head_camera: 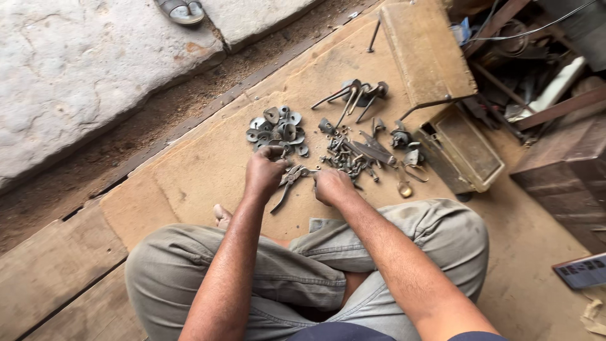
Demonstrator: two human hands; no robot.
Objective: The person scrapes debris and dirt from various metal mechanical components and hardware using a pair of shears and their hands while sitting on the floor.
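I sit cross-legged on a wooden floor. My left hand (264, 172) grips a pair of metal pliers (287, 183) by the head, handles hanging down toward my knee. My right hand (331, 185) is closed beside the pliers' jaws, pinching a small metal piece that I cannot make out. Just beyond my left hand lies a heap of round grey metal discs (278, 131). Past my right hand is a scatter of small bolts, screws and metal parts (353, 155).
An open wooden toolbox (464, 148) with raised lid (426, 50) stands at the right. Long bolts and hooks (353, 95) lie further out. Clutter of wires and wood fills the top right. A stone slab (76, 69) and a sandal (182, 9) are at the top left.
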